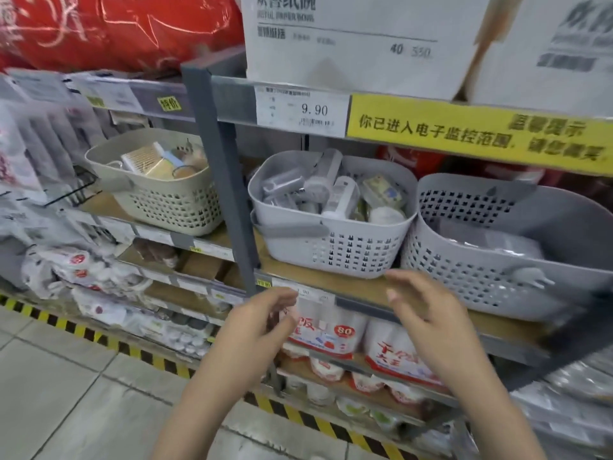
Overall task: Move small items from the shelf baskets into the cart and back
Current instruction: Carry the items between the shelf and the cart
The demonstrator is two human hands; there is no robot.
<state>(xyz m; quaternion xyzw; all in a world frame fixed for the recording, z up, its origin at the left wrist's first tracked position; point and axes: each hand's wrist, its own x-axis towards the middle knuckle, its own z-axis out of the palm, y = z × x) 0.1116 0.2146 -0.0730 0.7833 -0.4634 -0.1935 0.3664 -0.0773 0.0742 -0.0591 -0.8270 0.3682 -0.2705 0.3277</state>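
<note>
Three perforated baskets stand on the middle shelf. A beige basket (172, 207) at the left holds cotton swab boxes and small items. The grey middle basket (335, 250) is full of white plastic items and packets. A larger grey basket (497, 280) at the right holds flat clear packs. My left hand (258, 330) and my right hand (428, 313) are raised just below and in front of the middle basket, fingers loosely bent, holding nothing. They touch neither basket. No cart is in view.
A dark grey shelf post (232, 180) rises between the beige and middle baskets. White cardboard boxes (348, 41) sit on the top shelf, red bags (132, 28) at upper left. Packs of disposable bowls (331, 336) fill the lower shelves. Tiled floor (66, 393) with yellow-black tape lies at the left.
</note>
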